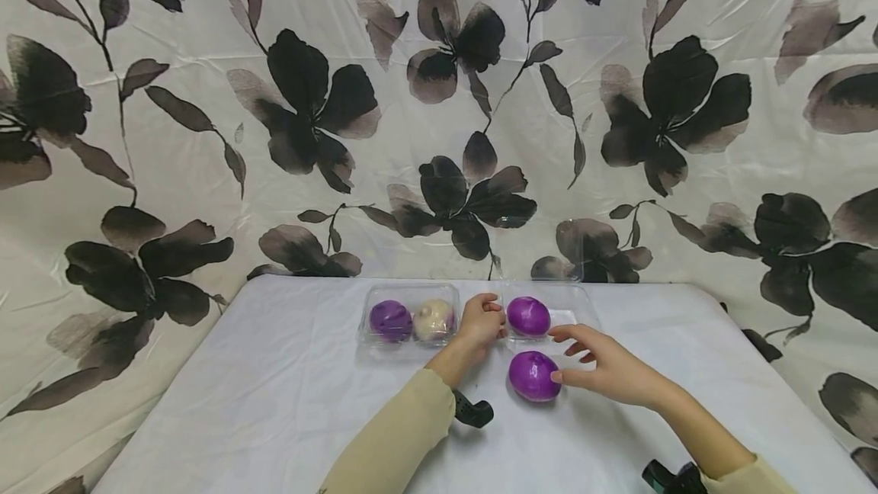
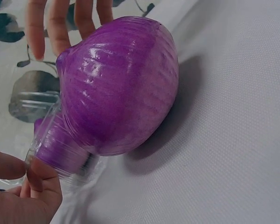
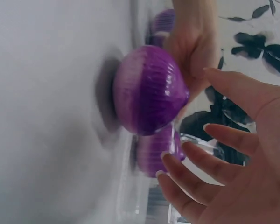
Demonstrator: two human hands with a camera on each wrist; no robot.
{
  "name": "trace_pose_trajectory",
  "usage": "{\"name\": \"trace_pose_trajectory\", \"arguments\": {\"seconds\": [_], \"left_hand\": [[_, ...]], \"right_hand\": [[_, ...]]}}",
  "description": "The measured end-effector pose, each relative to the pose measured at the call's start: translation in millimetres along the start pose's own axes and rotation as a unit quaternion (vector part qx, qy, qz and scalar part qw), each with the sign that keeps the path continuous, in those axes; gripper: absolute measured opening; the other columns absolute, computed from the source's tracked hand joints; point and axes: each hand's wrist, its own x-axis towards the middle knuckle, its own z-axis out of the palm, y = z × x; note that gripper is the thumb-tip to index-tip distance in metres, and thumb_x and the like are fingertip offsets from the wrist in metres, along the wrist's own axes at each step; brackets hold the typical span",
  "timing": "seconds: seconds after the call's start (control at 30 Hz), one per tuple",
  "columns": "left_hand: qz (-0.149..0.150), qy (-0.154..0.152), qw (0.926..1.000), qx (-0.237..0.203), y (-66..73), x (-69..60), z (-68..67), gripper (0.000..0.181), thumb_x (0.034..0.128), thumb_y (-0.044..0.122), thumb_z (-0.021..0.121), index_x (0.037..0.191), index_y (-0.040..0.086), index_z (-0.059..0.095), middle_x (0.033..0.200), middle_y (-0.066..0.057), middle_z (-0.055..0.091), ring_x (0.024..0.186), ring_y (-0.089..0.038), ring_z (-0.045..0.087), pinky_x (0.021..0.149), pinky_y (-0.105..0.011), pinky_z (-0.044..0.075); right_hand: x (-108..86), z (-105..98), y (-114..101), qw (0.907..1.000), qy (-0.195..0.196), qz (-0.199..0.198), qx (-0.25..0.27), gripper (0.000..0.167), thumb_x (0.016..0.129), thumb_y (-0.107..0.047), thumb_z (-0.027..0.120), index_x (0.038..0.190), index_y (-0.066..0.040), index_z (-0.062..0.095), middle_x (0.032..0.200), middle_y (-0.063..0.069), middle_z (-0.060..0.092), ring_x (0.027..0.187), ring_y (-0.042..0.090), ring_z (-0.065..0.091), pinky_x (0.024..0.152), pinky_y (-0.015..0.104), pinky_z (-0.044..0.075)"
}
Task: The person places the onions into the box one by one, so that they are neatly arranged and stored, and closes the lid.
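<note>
Purple onion (image 1: 534,376) sits on white cloth (image 1: 261,402), just before the right-hand clear container's (image 1: 583,302) near edge. Right hand (image 1: 607,366) beside it, fingers loosely spread, released; left hand (image 1: 482,321) pinches container's left edge. Cloth extends nearward, roomy.

We see the foremost glossy, round onion (image 1: 532,376) streaked in purples; at its ten o'clock, a round cream onion (image 1: 432,320) tinged purple; a plain white tablecloth (image 1: 274,402); an off-white fabric backdrop (image 1: 206,189) patterned with black-and-taupe flowers (image 1: 299,71).
</note>
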Motion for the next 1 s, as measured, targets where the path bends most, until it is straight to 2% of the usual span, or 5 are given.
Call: {"name": "trace_pose_trajectory", "arguments": {"seconds": [0.4,0.53,0.77,0.83,1.0], "left_hand": [[-0.001,-0.004,1.0000,-0.003,-2.2,2.2,-0.3,0.056,0.0832,-0.019,0.050,0.139,-0.012,0.047,0.100,-0.010,0.051,0.071,-0.016,0.050,0.053,-0.019,0.048],[-0.004,-0.005,1.0000,0.002,-1.8,2.4,-0.6,0.055,0.0847,-0.018,0.050,0.139,-0.012,0.047,0.100,-0.009,0.051,0.072,-0.016,0.051,0.054,-0.019,0.049],[0.001,-0.001,1.0000,0.001,-3.0,3.5,-0.1,0.054,0.0840,-0.018,0.050,0.138,-0.012,0.048,0.102,-0.012,0.052,0.071,-0.015,0.050,0.054,-0.019,0.049],[0.002,0.000,1.0000,0.001,-3.0,3.0,-0.2,0.055,0.0833,-0.018,0.050,0.138,-0.012,0.048,0.103,-0.013,0.053,0.071,-0.015,0.050,0.054,-0.019,0.049],[0.005,0.000,1.0000,0.001,-2.9,2.5,0.7,0.056,0.0820,-0.019,0.050,0.137,-0.012,0.048,0.105,-0.016,0.053,0.069,-0.016,0.050,0.053,-0.019,0.048]], "right_hand": [[2.0,16,3,0.9984,-0.047,-0.029,0.014,0.073,0.091,-0.034,0.079,0.147,-0.001,0.046,0.142,0.025,0.052,0.115,0.041,0.062,0.089,0.067,0.052],[4.2,21,3,0.9984,-0.044,-0.036,-0.005,0.074,0.090,-0.036,0.079,0.146,0.000,0.047,0.136,0.020,0.056,0.112,0.038,0.064,0.087,0.060,0.056],[8.3,29,2,0.9972,-0.030,-0.043,-0.052,0.073,0.087,-0.038,0.082,0.142,-0.001,0.053,0.127,0.013,0.058,0.108,0.028,0.062,0.079,0.034,0.059],[9.1,32,3,0.9961,-0.028,-0.048,-0.069,0.073,0.086,-0.040,0.082,0.141,-0.002,0.054,0.126,0.012,0.058,0.109,0.027,0.061,0.081,0.034,0.059],[11.6,37,3,0.9932,-0.025,-0.062,-0.095,0.072,0.083,-0.040,0.084,0.139,-0.003,0.057,0.125,0.011,0.060,0.112,0.027,0.062,0.092,0.040,0.057]]}}
